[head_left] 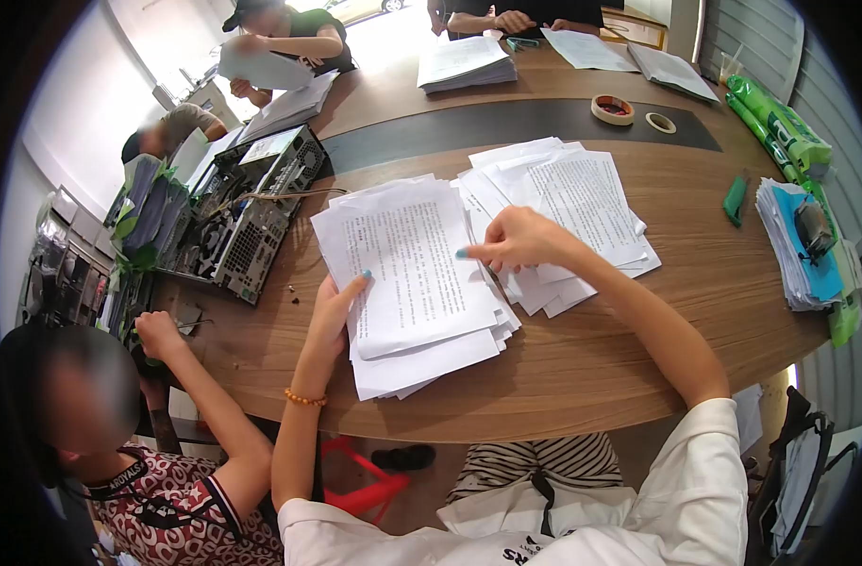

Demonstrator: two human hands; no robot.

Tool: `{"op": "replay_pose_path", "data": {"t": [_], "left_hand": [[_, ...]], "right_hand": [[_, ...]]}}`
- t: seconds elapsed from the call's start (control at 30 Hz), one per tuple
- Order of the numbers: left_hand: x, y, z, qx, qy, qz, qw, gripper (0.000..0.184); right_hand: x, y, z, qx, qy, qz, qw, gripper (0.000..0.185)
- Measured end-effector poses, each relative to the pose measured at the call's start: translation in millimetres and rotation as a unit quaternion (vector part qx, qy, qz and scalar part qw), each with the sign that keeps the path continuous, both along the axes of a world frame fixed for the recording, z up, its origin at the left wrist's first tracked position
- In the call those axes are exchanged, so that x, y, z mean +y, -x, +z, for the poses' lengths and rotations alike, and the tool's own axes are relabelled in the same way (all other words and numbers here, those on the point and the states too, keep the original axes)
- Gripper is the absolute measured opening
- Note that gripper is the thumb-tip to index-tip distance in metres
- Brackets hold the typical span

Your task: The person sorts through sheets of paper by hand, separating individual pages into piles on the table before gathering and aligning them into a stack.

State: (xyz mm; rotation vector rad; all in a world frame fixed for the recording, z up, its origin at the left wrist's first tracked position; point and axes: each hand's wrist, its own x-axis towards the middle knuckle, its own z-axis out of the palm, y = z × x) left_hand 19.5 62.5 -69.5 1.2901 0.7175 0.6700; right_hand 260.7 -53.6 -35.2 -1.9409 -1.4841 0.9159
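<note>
The left hand (332, 316), thumb on top, grips the pages (412, 274) by their near left edge; the right hand (518, 240), loosely curled, touches their right side with a fingertip.

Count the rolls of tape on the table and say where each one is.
2. The thicker roll is near the right end of the dark strip; the thinner roll is just right of it. Others may be hidden.

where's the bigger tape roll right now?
Head view, right of centre on the far half of the table: the bigger tape roll sits at the dark strip, just left of the smaller roll, beyond the right-hand sheet pile.
</note>
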Motion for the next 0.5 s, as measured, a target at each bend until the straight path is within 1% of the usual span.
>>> {"op": "replay_pose_path", "data": {"t": [0.1,0.13,0.17,0.23,0.27,0.3,0.33,0.37,0.43,0.47,0.5], "left_hand": [[-1,-1,0,0.009,-0.001,-0.001,1.0,0.034],[-1,-1,0,0.003,0.0,-0.004,1.0,0.034],[-1,0,0,-0.005,0.001,-0.006,1.0,0.034],[1,-1,-1,-0.001,-0.002,0.004,1.0,0.034],[2,-1,-2,0.006,-0.006,0.008,1.0,0.035],[1,0,-2,0.002,-0.002,0.014,1.0,0.035],[0,1,0,0.007,-0.006,0.002,1.0,0.035],[-1,1,1,0.011,-0.01,-0.011,1.0,0.035],[0,1,-1,0.007,-0.01,-0.005,1.0,0.035],[0,1,-2,0.005,-0.014,-0.003,1.0,0.035],[0,1,-2,0.0,-0.011,0.002,1.0,0.035]], "right_hand": [[1,9,-4,0.005,-0.019,0.031,0.999,0.031],[2,9,-7,0.035,-0.031,0.015,0.999,0.027],[2,8,-8,0.033,-0.03,0.019,0.999,0.027],[0,4,-7,0.084,-0.045,-0.009,0.995,0.024],[2,-2,-12,0.053,-0.053,-0.011,0.997,0.019],[4,-6,-15,0.05,-0.049,-0.005,0.998,0.019],[4,-10,-18,-0.08,-0.104,-0.031,0.991,0.017],[5,-15,-20,-0.207,-0.157,-0.056,0.964,0.016],[-1,-25,-3,-0.223,-0.227,-0.075,0.945,0.01],[-5,-31,10,-0.129,-0.211,-0.096,0.964,0.008],[-7,-37,23,-0.103,-0.243,-0.092,0.96,0.008]]}}
